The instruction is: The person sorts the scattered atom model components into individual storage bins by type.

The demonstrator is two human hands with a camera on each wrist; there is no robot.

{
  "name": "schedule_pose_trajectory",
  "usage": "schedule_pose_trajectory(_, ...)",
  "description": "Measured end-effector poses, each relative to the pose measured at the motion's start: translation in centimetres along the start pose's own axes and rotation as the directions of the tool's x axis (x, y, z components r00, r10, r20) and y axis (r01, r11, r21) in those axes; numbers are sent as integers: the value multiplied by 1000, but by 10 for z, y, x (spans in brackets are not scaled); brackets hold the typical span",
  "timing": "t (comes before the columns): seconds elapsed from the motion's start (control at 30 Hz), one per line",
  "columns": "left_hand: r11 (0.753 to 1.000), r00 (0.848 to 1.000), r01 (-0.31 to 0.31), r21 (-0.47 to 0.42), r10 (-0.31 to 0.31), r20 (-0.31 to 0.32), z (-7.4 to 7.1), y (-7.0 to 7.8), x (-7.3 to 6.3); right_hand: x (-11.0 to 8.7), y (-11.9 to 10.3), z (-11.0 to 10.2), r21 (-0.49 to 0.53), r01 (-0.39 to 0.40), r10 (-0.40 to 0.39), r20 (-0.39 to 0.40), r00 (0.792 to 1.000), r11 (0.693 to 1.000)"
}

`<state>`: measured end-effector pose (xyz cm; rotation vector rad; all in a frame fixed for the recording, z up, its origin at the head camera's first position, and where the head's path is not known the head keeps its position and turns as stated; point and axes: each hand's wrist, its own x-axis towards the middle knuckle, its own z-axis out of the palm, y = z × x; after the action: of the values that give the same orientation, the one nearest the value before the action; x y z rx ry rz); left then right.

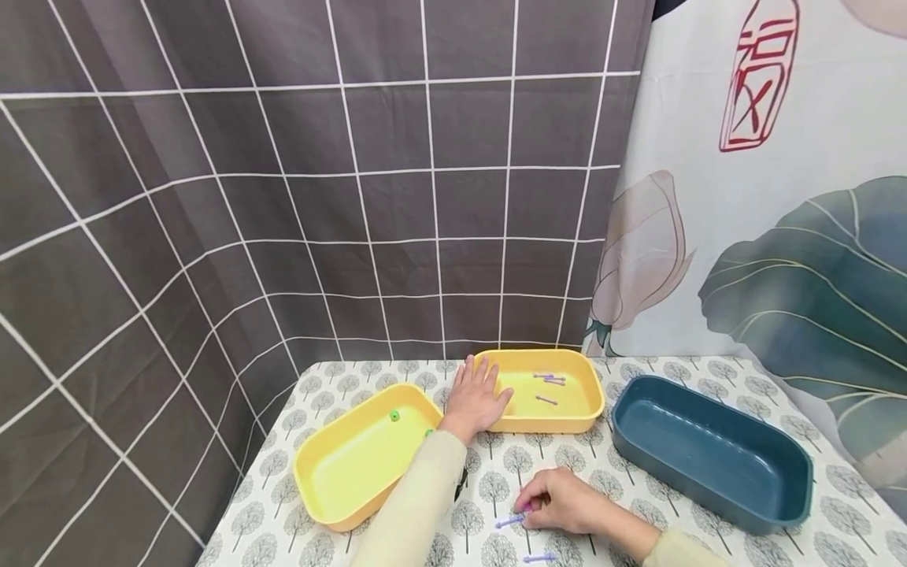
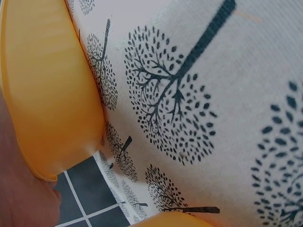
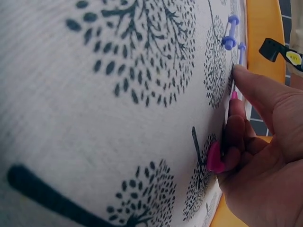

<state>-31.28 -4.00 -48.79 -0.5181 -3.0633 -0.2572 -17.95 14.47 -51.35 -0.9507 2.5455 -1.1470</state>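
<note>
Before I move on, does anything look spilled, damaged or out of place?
Nothing looks damaged. Two purple sticks lie loose on the tablecloth near the right hand, while similar sticks lie in the far yellow tray, so they look slightly stray.

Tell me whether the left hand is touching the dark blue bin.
No, the left hand is at the left end of the yellow bin containing purple rods.
</note>
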Motion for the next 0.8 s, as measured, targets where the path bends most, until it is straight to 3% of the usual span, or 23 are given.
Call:
schedule_pose_trajectory(0.33,1000,1000,-8,-11,8,-21,0,2,-1,-1,-2,3,-20,-32,32,-38,999,999)
schedule_pose_trajectory(0.8,1000,1000,7,-11,-7,-1,2,0,1,0,-2,5,-85,33,-37,-44,998,996)
